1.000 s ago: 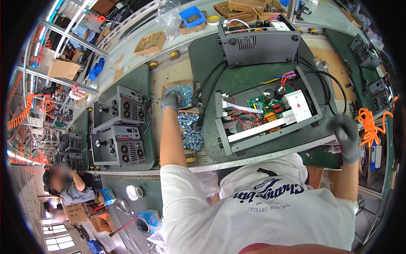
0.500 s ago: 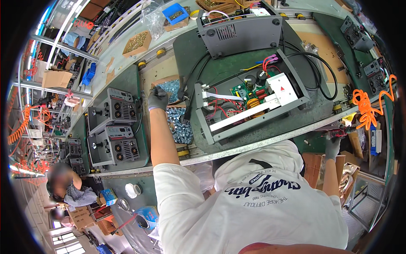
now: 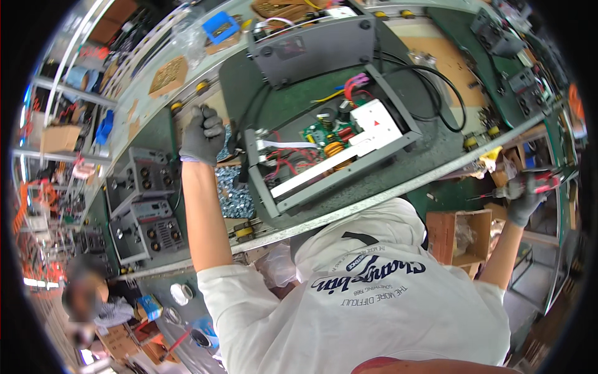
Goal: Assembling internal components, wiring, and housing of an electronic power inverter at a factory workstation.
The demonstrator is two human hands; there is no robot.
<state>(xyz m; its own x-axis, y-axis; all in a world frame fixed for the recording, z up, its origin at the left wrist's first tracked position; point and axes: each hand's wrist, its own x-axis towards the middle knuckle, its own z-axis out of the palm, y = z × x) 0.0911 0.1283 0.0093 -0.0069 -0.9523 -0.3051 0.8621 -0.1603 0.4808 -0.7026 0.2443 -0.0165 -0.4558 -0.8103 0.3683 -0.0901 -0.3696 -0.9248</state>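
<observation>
My left hand (image 3: 204, 136), in a grey glove, is closed with its fingers curled up, above the bins of small silvery screws (image 3: 235, 194) left of the open chassis. Whatever it pinches is too small to make out. My right hand (image 3: 525, 202), also gloved, grips a red and black power screwdriver (image 3: 541, 182) by its body, off the bench's near edge at the right. The screwdriver's thin bit points left. Before me lies the open grey metal chassis (image 3: 339, 171), with a green circuit board (image 3: 321, 136), coloured wires and a white cover (image 3: 375, 123) inside.
A grey cover-like housing (image 3: 317, 50) stands behind the chassis. A black cable (image 3: 458, 103) loops at its right. Finished-looking grey units (image 3: 156, 234) sit at left. A cardboard tray of brass-coloured screws (image 3: 167, 76) and a blue bin (image 3: 220, 28) are at the back. An open carton (image 3: 470, 234) stands below right.
My right hand has come up and outward to the right, bringing the power screwdriver into clearer view. My left hand has lifted from the screw bins, fingers now curled upward. The whole view has shifted.
</observation>
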